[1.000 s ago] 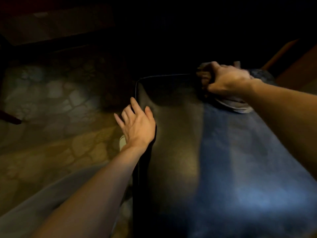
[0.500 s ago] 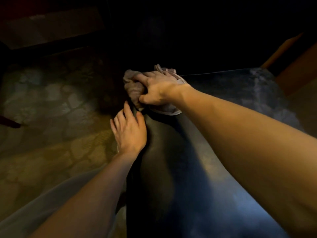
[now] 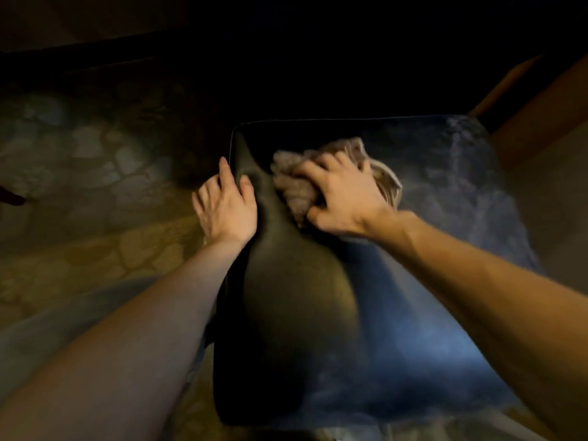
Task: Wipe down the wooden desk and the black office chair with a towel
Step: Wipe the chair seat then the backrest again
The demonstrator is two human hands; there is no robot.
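Towel [image 3: 292,184] — crumpled, grey — sits on the black chair [image 3: 302,313], under the right hand [image 3: 343,198], whose curled fingers squeeze it. Just left of it, the left hand [image 3: 227,206] lies flat on the chair's edge, fingers straight, holding nothing. Dim stone floor [image 3: 95,202] lies past the left hand. A moment ago the towel was beyond the left fingertips — now it is beside that hand.

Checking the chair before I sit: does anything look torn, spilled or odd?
Nothing stands out. The right hand grips a bunched towel on the black chair seat; the left hand rests at its edge.
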